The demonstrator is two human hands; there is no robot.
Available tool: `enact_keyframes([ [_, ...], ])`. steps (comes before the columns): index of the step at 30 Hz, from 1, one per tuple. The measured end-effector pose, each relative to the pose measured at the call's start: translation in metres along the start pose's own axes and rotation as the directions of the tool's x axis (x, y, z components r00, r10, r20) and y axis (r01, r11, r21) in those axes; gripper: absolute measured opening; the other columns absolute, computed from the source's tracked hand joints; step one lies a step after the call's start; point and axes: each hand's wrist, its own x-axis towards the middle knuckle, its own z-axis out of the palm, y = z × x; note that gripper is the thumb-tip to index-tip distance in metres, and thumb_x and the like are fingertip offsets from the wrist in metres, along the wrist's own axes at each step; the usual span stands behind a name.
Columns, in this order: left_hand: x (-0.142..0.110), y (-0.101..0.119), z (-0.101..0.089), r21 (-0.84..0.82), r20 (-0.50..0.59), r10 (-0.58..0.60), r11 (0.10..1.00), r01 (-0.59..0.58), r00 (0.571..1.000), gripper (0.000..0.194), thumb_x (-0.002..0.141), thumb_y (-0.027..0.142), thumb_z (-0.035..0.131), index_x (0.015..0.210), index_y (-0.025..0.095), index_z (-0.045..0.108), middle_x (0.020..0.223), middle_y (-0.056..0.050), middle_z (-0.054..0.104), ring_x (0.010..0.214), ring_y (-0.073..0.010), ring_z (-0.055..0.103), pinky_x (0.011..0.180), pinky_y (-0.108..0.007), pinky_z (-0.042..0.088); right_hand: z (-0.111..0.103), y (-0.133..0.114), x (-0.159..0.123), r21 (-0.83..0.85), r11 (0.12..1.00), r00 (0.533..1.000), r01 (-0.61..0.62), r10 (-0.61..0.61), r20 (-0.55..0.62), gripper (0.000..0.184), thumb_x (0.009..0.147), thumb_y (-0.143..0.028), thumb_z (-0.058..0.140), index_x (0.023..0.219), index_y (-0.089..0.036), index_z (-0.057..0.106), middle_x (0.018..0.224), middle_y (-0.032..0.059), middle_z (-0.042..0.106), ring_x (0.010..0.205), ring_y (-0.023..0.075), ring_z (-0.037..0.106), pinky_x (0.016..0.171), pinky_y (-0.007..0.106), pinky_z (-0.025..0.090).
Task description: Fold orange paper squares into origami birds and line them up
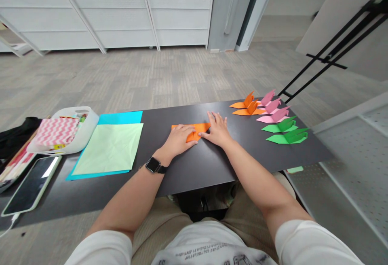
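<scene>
A folded orange paper [197, 128] lies on the dark table [194, 164] in front of me. My left hand [179, 138] rests on its left part, fingers bent and pressing down. My right hand [217, 128] lies flat with fingers stretched out, touching the paper's right tip. A dark watch [154, 165] sits on my left wrist.
Finished folded paper figures stand at the right: orange [247, 106], pink [273, 111], green [286, 132]. Light green paper [110, 147] lies on blue paper [121, 117] at the left. Beyond are a white basket [87, 125] with patterned sheets and a phone [32, 184]. A black stand [327, 56] leans at the far right.
</scene>
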Motion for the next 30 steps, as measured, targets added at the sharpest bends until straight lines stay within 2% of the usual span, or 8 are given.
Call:
enact_keyframes([
  [8, 0.002, 0.001, -0.002, -0.009, 0.026, 0.021, 1.0, -0.021, 0.999, 0.046, 0.093, 0.043, 0.078, 0.134, 0.025, 0.07, 0.146, -0.007, 0.069, 0.132, -0.0319, 0.06, 0.116, -0.049, 0.045, -0.002, 0.023, 0.011, -0.031, 0.989, 0.989, -0.142, 0.141, -0.055, 0.109, 0.085, -0.069, 0.072, 0.17, -0.018, 0.026, 0.171, 0.0233, 0.032, 0.161, 0.045, 0.022, 0.129, 0.069, 0.013],
  [14, 0.002, 0.001, -0.001, -0.012, 0.035, 0.007, 1.0, -0.007, 0.999, 0.044, 0.094, 0.044, 0.077, 0.133, 0.025, 0.07, 0.147, -0.006, 0.068, 0.136, -0.0315, 0.058, 0.118, -0.048, 0.044, -0.001, 0.037, 0.019, -0.025, 0.968, 0.962, -0.251, 0.246, -0.118, 0.102, 0.086, -0.064, 0.073, 0.167, -0.016, 0.031, 0.169, 0.0237, 0.036, 0.159, 0.0457, 0.026, 0.128, 0.068, 0.014],
  [16, 0.002, 0.001, -0.001, -0.016, 0.036, 0.004, 1.0, -0.003, 0.999, 0.044, 0.094, 0.045, 0.076, 0.133, 0.025, 0.07, 0.148, -0.006, 0.068, 0.136, -0.0312, 0.058, 0.119, -0.048, 0.043, 0.0, 0.041, 0.021, -0.019, 0.965, 0.955, -0.263, 0.257, -0.147, 0.096, 0.088, -0.06, 0.072, 0.165, -0.016, 0.035, 0.167, 0.0241, 0.038, 0.158, 0.0453, 0.028, 0.127, 0.068, 0.016],
  [19, 0.001, 0.001, -0.002, -0.018, 0.036, 0.009, 1.0, -0.008, 0.999, 0.043, 0.095, 0.046, 0.075, 0.132, 0.025, 0.071, 0.148, -0.006, 0.067, 0.137, -0.0306, 0.058, 0.12, -0.048, 0.042, -0.003, 0.047, 0.023, -0.008, 0.961, 0.932, -0.277, 0.267, -0.246, 0.075, 0.093, -0.043, 0.067, 0.159, -0.016, 0.045, 0.162, 0.0234, 0.044, 0.155, 0.0427, 0.032, 0.126, 0.066, 0.021],
  [21, 0.001, 0.001, -0.002, -0.013, 0.033, 0.012, 1.0, -0.012, 0.999, 0.044, 0.095, 0.046, 0.075, 0.134, 0.025, 0.07, 0.149, -0.005, 0.067, 0.137, -0.0301, 0.058, 0.12, -0.047, 0.042, -0.009, 0.047, 0.023, 0.016, 0.97, 0.918, -0.244, 0.237, -0.319, 0.062, 0.095, -0.033, 0.062, 0.154, -0.017, 0.052, 0.157, 0.0217, 0.05, 0.149, 0.039, 0.04, 0.124, 0.061, 0.027],
  [24, 0.001, 0.001, -0.001, -0.007, 0.027, 0.015, 1.0, -0.015, 1.0, 0.047, 0.095, 0.047, 0.074, 0.136, 0.025, 0.07, 0.148, -0.006, 0.068, 0.137, -0.0302, 0.058, 0.121, -0.047, 0.042, -0.017, 0.037, 0.019, 0.063, 0.993, 0.929, -0.102, 0.118, -0.351, 0.047, 0.097, -0.03, 0.059, 0.143, -0.02, 0.064, 0.141, 0.0174, 0.061, 0.135, 0.0333, 0.052, 0.117, 0.051, 0.039],
  [27, 0.001, 0.002, 0.001, -0.003, 0.005, 0.014, 1.0, -0.014, 1.0, 0.048, 0.095, 0.048, 0.074, 0.138, 0.026, 0.069, 0.145, -0.007, 0.069, 0.135, -0.0315, 0.059, 0.12, -0.049, 0.043, -0.018, 0.013, 0.009, 0.064, 0.99, 0.962, 0.126, -0.107, -0.253, 0.029, 0.1, -0.034, 0.061, 0.123, -0.026, 0.076, 0.128, 0.0115, 0.067, 0.124, 0.0298, 0.057, 0.111, 0.046, 0.043],
  [30, 0.002, 0.004, 0.002, -0.005, -0.03, 0.012, 1.0, -0.013, 0.999, 0.05, 0.095, 0.046, 0.073, 0.141, 0.026, 0.066, 0.145, -0.008, 0.069, 0.131, -0.0318, 0.061, 0.117, -0.051, 0.045, -0.011, -0.009, 0.001, 0.03, 0.962, 0.955, 0.271, -0.265, -0.134, 0.021, 0.1, -0.04, 0.067, 0.113, -0.03, 0.08, 0.125, 0.0078, 0.069, 0.12, 0.0286, 0.057, 0.109, 0.047, 0.041],
])
